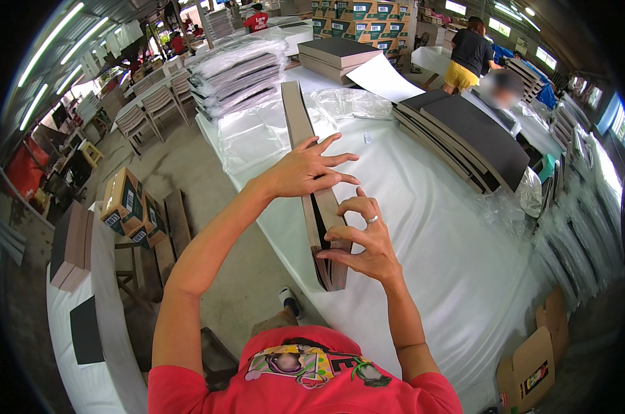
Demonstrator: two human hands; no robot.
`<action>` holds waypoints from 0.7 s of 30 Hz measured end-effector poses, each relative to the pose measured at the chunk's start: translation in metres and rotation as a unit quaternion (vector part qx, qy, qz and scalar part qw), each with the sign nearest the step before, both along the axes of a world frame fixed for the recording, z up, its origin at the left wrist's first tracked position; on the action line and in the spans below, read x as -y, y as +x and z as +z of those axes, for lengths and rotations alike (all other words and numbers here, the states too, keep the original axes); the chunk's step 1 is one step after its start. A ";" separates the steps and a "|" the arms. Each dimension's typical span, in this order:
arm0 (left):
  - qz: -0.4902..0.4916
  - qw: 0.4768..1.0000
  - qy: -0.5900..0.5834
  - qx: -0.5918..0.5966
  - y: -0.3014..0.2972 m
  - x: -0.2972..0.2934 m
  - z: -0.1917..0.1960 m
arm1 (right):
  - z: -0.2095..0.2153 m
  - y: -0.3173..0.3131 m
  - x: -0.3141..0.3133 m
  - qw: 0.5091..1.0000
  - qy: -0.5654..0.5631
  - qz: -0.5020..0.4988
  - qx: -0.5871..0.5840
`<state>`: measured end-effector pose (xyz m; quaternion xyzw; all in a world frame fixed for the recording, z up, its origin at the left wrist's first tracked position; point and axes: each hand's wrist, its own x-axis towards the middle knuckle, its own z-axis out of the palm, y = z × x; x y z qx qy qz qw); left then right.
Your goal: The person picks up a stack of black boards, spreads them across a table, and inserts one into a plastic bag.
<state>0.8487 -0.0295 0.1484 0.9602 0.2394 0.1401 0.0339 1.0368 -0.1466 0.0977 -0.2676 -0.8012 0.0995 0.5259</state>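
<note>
From my remote seat I see the left hand (307,170) loose, its fingers spread across the middle of the long, narrow stack of boards (329,207). That stack rests on the table (436,214), below and right of the left wrist, its long axis running away from the body. Rightmost, the right hand (369,241) curls at its near end, nearer that end; I can't tell whether it grips.
</note>
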 end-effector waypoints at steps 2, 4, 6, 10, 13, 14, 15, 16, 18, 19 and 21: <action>0.001 1.000 0.001 -0.002 0.000 0.000 0.000 | 0.000 0.000 0.000 1.000 -0.001 -0.003 -0.001; 0.002 1.000 0.000 -0.002 0.000 0.000 0.000 | 0.000 -0.001 0.000 1.000 0.001 -0.005 -0.001; 0.002 1.000 -0.001 0.000 0.001 0.000 0.000 | 0.001 0.000 0.001 1.000 0.006 -0.007 0.000; -0.001 1.000 0.001 0.002 0.002 0.001 0.001 | 0.003 0.000 0.001 1.000 0.007 -0.007 0.001; -0.003 1.000 0.004 0.001 0.002 0.000 0.000 | 0.003 0.001 0.001 1.000 0.009 -0.006 -0.002; -0.003 1.000 0.004 0.002 0.002 0.000 0.000 | 0.003 0.000 0.001 1.000 0.011 -0.006 -0.004; -0.003 1.000 0.005 0.002 0.001 0.001 0.000 | 0.002 0.000 0.001 1.000 0.012 -0.006 -0.006; -0.003 1.000 0.004 0.002 0.001 0.001 0.001 | 0.003 -0.001 0.001 1.000 0.009 -0.005 -0.006; -0.003 1.000 0.002 0.004 0.001 0.001 0.001 | 0.003 -0.001 0.002 1.000 0.002 -0.006 -0.004; -0.003 1.000 0.002 0.004 0.001 0.001 0.001 | 0.002 -0.001 0.002 1.000 0.003 -0.005 -0.006; -0.004 1.000 0.003 0.004 0.001 0.001 0.001 | 0.001 -0.001 0.001 1.000 0.006 -0.005 -0.010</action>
